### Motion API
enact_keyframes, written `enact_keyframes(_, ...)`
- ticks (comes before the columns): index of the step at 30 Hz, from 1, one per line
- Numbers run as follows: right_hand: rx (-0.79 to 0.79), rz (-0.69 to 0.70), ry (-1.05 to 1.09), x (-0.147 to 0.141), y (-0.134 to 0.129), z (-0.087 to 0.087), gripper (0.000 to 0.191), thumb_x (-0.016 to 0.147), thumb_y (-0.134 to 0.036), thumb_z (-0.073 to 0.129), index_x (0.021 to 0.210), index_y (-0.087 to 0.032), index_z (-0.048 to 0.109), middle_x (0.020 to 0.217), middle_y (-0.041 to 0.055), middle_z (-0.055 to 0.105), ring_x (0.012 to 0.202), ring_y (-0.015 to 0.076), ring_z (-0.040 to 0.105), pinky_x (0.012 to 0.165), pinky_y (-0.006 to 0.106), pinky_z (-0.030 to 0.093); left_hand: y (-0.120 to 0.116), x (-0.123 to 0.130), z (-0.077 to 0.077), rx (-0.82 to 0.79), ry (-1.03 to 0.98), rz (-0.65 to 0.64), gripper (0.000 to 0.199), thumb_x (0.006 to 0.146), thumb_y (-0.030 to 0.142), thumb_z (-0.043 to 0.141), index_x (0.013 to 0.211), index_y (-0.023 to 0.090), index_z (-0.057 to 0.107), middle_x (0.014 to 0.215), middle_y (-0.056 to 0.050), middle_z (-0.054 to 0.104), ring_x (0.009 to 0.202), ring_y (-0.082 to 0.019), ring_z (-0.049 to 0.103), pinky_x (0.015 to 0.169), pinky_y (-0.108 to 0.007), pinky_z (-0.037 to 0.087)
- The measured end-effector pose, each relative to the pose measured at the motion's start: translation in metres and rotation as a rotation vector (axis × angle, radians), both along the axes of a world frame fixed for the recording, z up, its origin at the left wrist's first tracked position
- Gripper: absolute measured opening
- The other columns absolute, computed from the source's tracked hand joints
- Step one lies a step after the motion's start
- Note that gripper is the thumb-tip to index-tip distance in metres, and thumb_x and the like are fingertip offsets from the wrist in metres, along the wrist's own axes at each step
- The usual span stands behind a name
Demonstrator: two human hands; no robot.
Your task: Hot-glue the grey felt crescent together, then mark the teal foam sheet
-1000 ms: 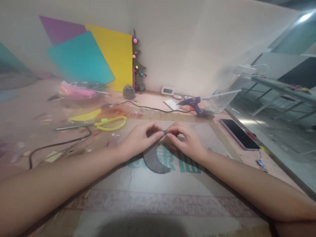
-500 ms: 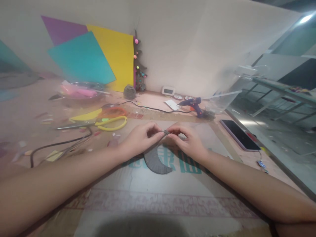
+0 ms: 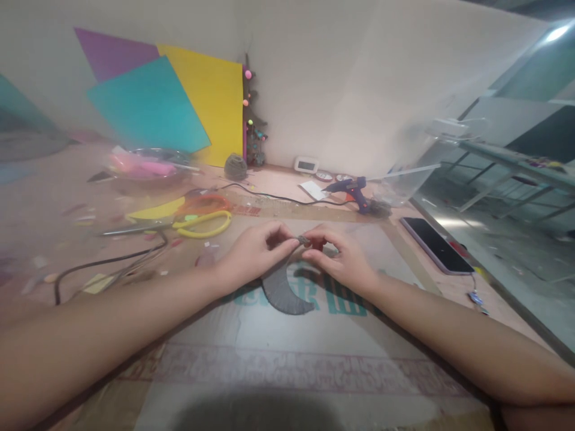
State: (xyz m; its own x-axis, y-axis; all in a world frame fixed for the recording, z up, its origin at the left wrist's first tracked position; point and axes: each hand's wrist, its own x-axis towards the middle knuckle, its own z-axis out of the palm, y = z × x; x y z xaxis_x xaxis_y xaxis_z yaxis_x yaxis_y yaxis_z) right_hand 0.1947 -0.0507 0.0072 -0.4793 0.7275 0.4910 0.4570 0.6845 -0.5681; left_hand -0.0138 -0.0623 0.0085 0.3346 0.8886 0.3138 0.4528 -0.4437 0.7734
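Observation:
A dark grey crescent moon shape (image 3: 284,293), its surface seemingly wrapped in fine cord, hangs or leans below my hands above the printed board. My left hand (image 3: 260,251) is closed, thumb and fingers pinching the crescent's upper tip (image 3: 302,239). At that same tip, the bent fingers of my right hand (image 3: 344,257) are very near or touching it. The right thumb stands apart from those fingers, lower down. Part of the crescent's upper body is hidden behind my left hand.
Yellow-handled scissors (image 3: 202,225) and dark cables lie among scraps at left. A ball of grey yarn (image 3: 236,167), a small white clock (image 3: 306,164) and a blue glue gun (image 3: 354,190) are at the back. A phone (image 3: 435,245) rests near the right edge.
My right thumb has moved down, away from the right fingers and the crescent's tip. My left hand keeps its pinch; the crescent has barely shifted.

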Motion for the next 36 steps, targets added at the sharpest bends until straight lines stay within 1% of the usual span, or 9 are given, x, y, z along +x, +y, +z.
enact_keyframes(3,-0.051,-0.01,0.022,0.0,-0.001,0.002,0.02,0.092,-0.035,0.054,0.092,-0.02,0.067,0.084,0.004,0.07,0.074,0.0159,0.063,0.069,0.029,0.05,-0.001,0.0,0.0,0.048,0.033,0.011,0.024,0.09,0.039,0.053,0.083,0.018,0.063,0.077,-0.001,0.067,0.071,-0.015,0.059,0.064,-0.026,0.042)
enact_keyframes(6,-0.089,-0.013,0.042,0.001,-0.001,0.004,0.025,0.095,-0.032,0.048,0.085,-0.019,0.066,0.08,0.0036,0.069,0.074,0.0156,0.064,0.068,0.028,0.049,-0.002,0.0,0.0,0.082,0.057,0.008,0.023,0.09,0.038,0.054,0.083,0.018,0.063,0.079,-0.001,0.068,0.073,-0.015,0.06,0.066,-0.027,0.043)
enact_keyframes(12,-0.119,0.009,0.036,0.0,-0.001,0.003,0.019,0.092,-0.028,0.051,0.083,-0.018,0.064,0.078,0.0029,0.068,0.075,0.0154,0.063,0.069,0.027,0.048,-0.001,-0.002,-0.006,0.137,0.098,-0.013,0.021,0.09,0.037,0.055,0.084,0.019,0.064,0.079,0.0,0.068,0.072,-0.015,0.06,0.066,-0.026,0.042)
enact_keyframes(18,-0.093,0.008,-0.002,-0.001,0.0,0.001,0.018,0.091,-0.028,0.052,0.08,-0.019,0.064,0.079,0.0029,0.068,0.074,0.0156,0.062,0.069,0.027,0.047,0.0,-0.002,-0.009,0.154,0.096,-0.018,0.019,0.09,0.036,0.056,0.085,0.019,0.064,0.078,0.0,0.068,0.072,-0.014,0.06,0.066,-0.025,0.042)
enact_keyframes(27,-0.139,-0.026,-0.02,-0.001,0.002,-0.002,0.017,0.087,-0.027,0.055,0.073,-0.018,0.061,0.069,0.0012,0.063,0.065,0.0135,0.058,0.063,0.025,0.044,0.001,-0.002,-0.01,0.098,0.115,-0.063,0.018,0.089,0.035,0.057,0.086,0.019,0.066,0.078,0.001,0.069,0.071,-0.014,0.061,0.064,-0.024,0.042)
enact_keyframes(29,-0.15,-0.021,-0.019,-0.001,0.002,-0.002,0.017,0.087,-0.027,0.055,0.073,-0.018,0.06,0.069,0.0013,0.063,0.065,0.0134,0.057,0.063,0.025,0.044,0.002,-0.003,-0.012,0.088,0.089,-0.067,0.018,0.089,0.035,0.058,0.093,0.02,0.066,0.08,0.001,0.069,0.072,-0.014,0.061,0.064,-0.024,0.043)
enact_keyframes(32,-0.164,-0.004,-0.014,-0.001,0.001,0.0,0.017,0.087,-0.026,0.054,0.074,-0.019,0.06,0.07,0.0011,0.063,0.066,0.0134,0.057,0.064,0.025,0.044,0.003,-0.003,-0.014,0.097,0.065,-0.062,0.028,0.089,0.037,0.059,0.113,0.022,0.063,0.08,0.003,0.068,0.071,-0.013,0.061,0.065,-0.024,0.044)
enact_keyframes(33,-0.167,0.002,-0.012,-0.001,0.001,0.001,0.017,0.088,-0.026,0.053,0.074,-0.018,0.06,0.07,0.0011,0.063,0.066,0.0135,0.057,0.065,0.025,0.044,0.003,-0.003,-0.013,0.109,0.072,-0.074,0.03,0.09,0.036,0.059,0.116,0.023,0.062,0.081,0.003,0.069,0.072,-0.013,0.062,0.067,-0.024,0.045)
enact_keyframes(36,-0.172,0.037,-0.003,-0.001,0.001,0.003,0.019,0.089,-0.025,0.052,0.074,-0.018,0.061,0.072,0.0018,0.063,0.068,0.0139,0.058,0.066,0.026,0.044,0.002,-0.004,-0.011,0.158,0.11,-0.143,0.023,0.093,0.031,0.055,0.112,0.024,0.066,0.093,0.001,0.072,0.082,-0.013,0.064,0.073,-0.023,0.046)
